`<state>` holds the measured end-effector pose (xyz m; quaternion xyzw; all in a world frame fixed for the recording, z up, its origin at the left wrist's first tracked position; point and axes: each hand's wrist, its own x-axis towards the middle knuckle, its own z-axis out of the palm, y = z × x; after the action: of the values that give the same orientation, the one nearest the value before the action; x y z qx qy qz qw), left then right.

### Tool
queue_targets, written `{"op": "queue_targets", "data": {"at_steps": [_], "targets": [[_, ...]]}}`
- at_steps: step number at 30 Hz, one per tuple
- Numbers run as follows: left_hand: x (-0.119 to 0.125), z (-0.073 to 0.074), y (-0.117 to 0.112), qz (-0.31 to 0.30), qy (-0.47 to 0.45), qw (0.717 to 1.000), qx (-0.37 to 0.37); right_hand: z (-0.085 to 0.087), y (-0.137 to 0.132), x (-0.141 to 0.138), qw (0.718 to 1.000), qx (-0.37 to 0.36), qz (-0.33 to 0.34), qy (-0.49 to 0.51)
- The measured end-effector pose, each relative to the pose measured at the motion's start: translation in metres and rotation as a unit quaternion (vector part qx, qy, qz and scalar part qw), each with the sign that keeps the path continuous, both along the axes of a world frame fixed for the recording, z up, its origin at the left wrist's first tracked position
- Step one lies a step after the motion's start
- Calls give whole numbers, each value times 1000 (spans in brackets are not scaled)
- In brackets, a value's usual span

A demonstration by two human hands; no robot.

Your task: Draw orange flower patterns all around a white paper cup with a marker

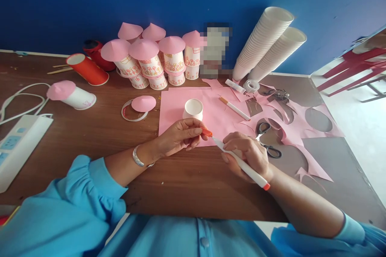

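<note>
Between the fingertips of my left hand (187, 134) is a small orange marker cap (206, 132). My right hand (247, 153) grips a white marker (251, 173) with an orange end. Its tip points at the cap's open end, very close to it; whether they touch I cannot tell. Just behind my left hand a white paper cup (193, 109) stands upright on a sheet of pink paper (171, 108). A second white marker (234, 108) with an orange-brown cap lies on that sheet, beyond my right hand.
Several decorated cups with pink cone roofs (144, 50) stand along the blue wall. Two tall cup stacks (262, 42) lean at the back right. Scissors (268, 140) and pink paper scraps (313, 156) lie right. A power strip (24, 144), tape ring (128, 117) and red cup (87, 69) are left.
</note>
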<state>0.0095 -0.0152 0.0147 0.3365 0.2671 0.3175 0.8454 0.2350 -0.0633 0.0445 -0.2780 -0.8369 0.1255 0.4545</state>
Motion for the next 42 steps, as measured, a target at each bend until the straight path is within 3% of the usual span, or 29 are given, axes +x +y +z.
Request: {"op": "queue_targets", "data": {"at_steps": [3, 8, 17, 21, 25, 32, 34, 37, 40, 42], "targets": [[0, 1, 1, -1, -3, 1000, 7, 2, 1, 2, 1000, -19, -5, 1], [0, 3, -1, -19, 14, 999, 35, 4, 1, 1, 994, -112, 8, 18], [-2, -3, -1, -15, 22, 996, 86, -16, 2, 0, 977, -200, 17, 76], [-2, 1, 0, 39, 8, 995, 96, -8, 4, 14, 980, -156, -41, 119], [-5, 2, 2, 81, 18, 988, 130, 0, 5, 14, 990, -98, -83, 58], [-4, 3, -1, 112, 71, 970, 201, -10, 3, 8, 984, -137, -99, 60], [-4, 5, -3, 162, 102, 947, 257, -17, 10, 15, 977, -151, -123, 84], [-6, 6, -3, 256, 165, 874, 379, -28, 28, 28, 956, -160, -210, 123], [-11, 0, 5, 312, 210, 800, 468, -38, 46, 36, 942, -127, -309, -35], [-13, -6, 12, 331, 234, 759, 509, -43, 52, 39, 929, -92, -323, -155]]}}
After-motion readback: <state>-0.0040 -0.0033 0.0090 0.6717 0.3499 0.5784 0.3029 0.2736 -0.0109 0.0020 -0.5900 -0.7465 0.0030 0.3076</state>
